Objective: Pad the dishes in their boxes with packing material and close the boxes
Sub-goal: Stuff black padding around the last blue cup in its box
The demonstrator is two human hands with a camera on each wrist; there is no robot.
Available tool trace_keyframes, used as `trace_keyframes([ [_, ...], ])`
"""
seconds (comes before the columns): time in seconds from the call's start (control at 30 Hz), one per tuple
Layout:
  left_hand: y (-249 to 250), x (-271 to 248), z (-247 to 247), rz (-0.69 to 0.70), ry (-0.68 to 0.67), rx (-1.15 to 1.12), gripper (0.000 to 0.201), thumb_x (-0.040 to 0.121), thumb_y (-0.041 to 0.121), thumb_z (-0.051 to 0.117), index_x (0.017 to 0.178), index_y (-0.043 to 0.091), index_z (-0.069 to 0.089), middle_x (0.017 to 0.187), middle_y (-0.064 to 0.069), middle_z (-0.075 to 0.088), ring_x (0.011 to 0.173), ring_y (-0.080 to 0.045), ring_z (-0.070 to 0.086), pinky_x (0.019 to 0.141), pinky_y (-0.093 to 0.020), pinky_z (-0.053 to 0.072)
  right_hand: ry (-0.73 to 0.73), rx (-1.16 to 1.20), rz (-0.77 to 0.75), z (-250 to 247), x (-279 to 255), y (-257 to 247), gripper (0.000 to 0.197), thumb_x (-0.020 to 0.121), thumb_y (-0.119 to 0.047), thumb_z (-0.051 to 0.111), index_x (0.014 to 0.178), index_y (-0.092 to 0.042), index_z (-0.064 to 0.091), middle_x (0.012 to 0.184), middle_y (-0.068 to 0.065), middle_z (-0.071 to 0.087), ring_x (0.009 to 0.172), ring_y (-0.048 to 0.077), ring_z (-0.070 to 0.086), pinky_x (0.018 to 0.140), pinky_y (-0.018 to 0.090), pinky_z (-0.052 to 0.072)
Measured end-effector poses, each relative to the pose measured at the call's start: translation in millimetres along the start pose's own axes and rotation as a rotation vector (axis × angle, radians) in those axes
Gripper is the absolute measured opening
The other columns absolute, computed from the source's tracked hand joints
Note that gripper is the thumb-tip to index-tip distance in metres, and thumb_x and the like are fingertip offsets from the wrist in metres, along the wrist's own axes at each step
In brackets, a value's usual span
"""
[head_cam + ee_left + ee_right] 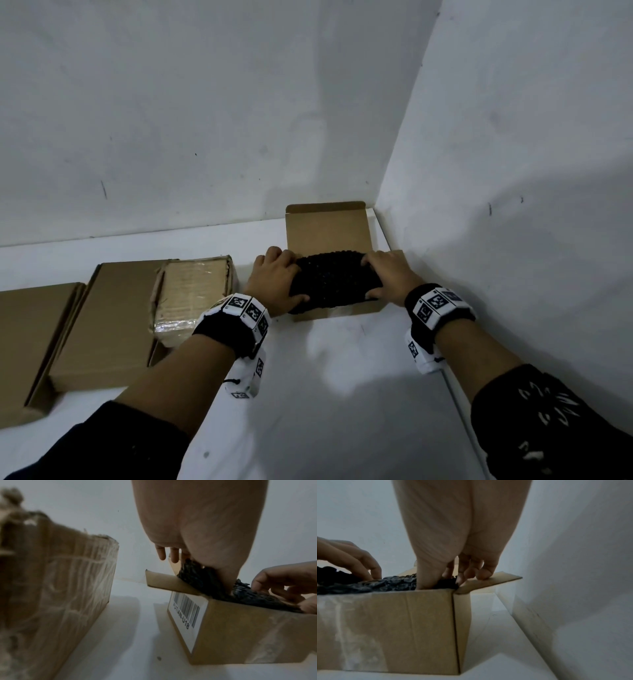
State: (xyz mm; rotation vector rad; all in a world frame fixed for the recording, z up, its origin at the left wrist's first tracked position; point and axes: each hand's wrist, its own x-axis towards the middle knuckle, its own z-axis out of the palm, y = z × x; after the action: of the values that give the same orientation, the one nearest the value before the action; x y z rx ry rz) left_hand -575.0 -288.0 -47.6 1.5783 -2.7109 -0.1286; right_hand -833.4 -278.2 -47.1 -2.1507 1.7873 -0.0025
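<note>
The left hand [275, 279] lay over the left end of the black packing material [334, 279], its thumb pushed down into the dark stuff by the near edge and its fingers bent over the far side, so that it gripped that end; the right hand [388, 275] did likewise at the right end, thumb sunk in by the near wall, fingers curled over the top, the outermost ones resting on the small side flap [491, 582]; the material, knobbly and crumpled, sat in the open cardboard box [337, 310] and bulged above its rim, hiding whatever lay beneath; the box's lid [327, 228] stood upright behind, against the wall; its left side flap [164, 580] stuck outward, and a white barcode label [186, 612] was on the left wall below it; the box rested on the white surface [342, 377] in the corner where two pale walls met; just left of it stood a brown parcel [193, 296] wrapped in clear film, and further left two flat closed cardboard boxes [106, 329], one overlapping the other; both wrists wore black bands with white marker blocks; dark sleeves covered the forearms nearer the camera.
</note>
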Motion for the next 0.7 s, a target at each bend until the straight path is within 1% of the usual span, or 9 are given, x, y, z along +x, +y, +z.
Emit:
trace_keyframes([
  [0.1,2,4,0,0.002,-0.046,0.118,0.061,0.078,0.061,0.058,0.126,0.024,0.055,0.134,-0.004,0.036,0.126,-0.028,0.028,0.105,-0.040,0.024,0.000,-0.034,-0.014,0,-1,0,0.062,0.071,-0.033,0.079,0.125,-0.016,0.054,0.123,0.008,0.048,0.115,0.027,0.045,0.102,0.035,0.036],
  [0.2,9,10,3,-0.031,-0.089,0.186,0.060,0.078,0.059,0.060,0.125,0.022,0.055,0.131,-0.005,0.039,0.124,-0.029,0.030,0.106,-0.042,0.022,-0.038,0.093,-0.003,-2,-1,5,0.053,0.078,-0.029,0.075,0.127,-0.017,0.059,0.122,0.009,0.047,0.113,0.027,0.047,0.101,0.036,0.039],
  [0.3,15,16,6,-0.095,-0.116,0.182,0.066,0.077,0.053,0.064,0.127,0.016,0.044,0.128,-0.006,0.046,0.122,-0.030,0.034,0.106,-0.043,0.023,-0.071,0.223,0.015,-7,-1,8,0.045,0.087,-0.029,0.066,0.129,-0.015,0.057,0.119,0.012,0.055,0.113,0.027,0.052,0.098,0.029,0.039],
  [0.37,18,19,7,-0.138,-0.121,0.174,0.066,0.076,0.050,0.065,0.126,0.013,0.041,0.125,-0.007,0.050,0.121,-0.030,0.036,0.106,-0.043,0.024,-0.063,0.249,0.031,-8,-1,8,0.048,0.087,-0.032,0.066,0.129,-0.013,0.056,0.121,0.011,0.059,0.113,0.026,0.053,0.094,0.025,0.037],
  [0.4,18,20,6,-0.139,-0.126,0.183,0.063,0.077,0.049,0.064,0.125,0.013,0.044,0.124,-0.007,0.051,0.121,-0.030,0.036,0.106,-0.044,0.024,-0.060,0.242,0.034,-6,-1,7,0.050,0.085,-0.033,0.068,0.129,-0.014,0.056,0.123,0.009,0.058,0.115,0.025,0.052,0.097,0.027,0.038],
  [0.43,19,20,6,-0.124,-0.136,0.197,0.058,0.079,0.049,0.062,0.123,0.015,0.048,0.124,-0.006,0.052,0.121,-0.030,0.035,0.106,-0.044,0.023,-0.060,0.224,0.037,-4,-1,7,0.053,0.082,-0.036,0.069,0.129,-0.015,0.056,0.126,0.009,0.057,0.118,0.025,0.050,0.101,0.032,0.038],
  [0.5,16,18,3,-0.063,-0.161,0.214,0.048,0.082,0.050,0.056,0.118,0.019,0.058,0.125,-0.004,0.052,0.122,-0.029,0.033,0.106,-0.045,0.022,-0.059,0.162,0.031,2,-1,7,0.058,0.080,-0.040,0.071,0.131,-0.017,0.054,0.131,0.007,0.053,0.124,0.028,0.045,0.107,0.039,0.035],
  [0.6,8,14,-1,0.016,-0.219,0.196,0.041,0.084,0.050,0.051,0.112,0.026,0.066,0.133,-0.004,0.041,0.123,-0.029,0.028,0.107,-0.047,0.017,-0.053,0.027,0.033,8,-2,6,0.060,0.083,-0.041,0.067,0.135,-0.018,0.049,0.134,0.006,0.046,0.126,0.029,0.037,0.109,0.038,0.028],
  [0.7,8,13,-4,0.028,-0.256,0.218,0.035,0.083,0.044,0.054,0.111,0.026,0.067,0.132,-0.004,0.041,0.122,-0.030,0.029,0.107,-0.047,0.019,-0.011,-0.013,0.032,10,-1,5,0.061,0.081,-0.042,0.068,0.134,-0.020,0.049,0.134,0.004,0.047,0.124,0.028,0.038,0.108,0.039,0.030],
])
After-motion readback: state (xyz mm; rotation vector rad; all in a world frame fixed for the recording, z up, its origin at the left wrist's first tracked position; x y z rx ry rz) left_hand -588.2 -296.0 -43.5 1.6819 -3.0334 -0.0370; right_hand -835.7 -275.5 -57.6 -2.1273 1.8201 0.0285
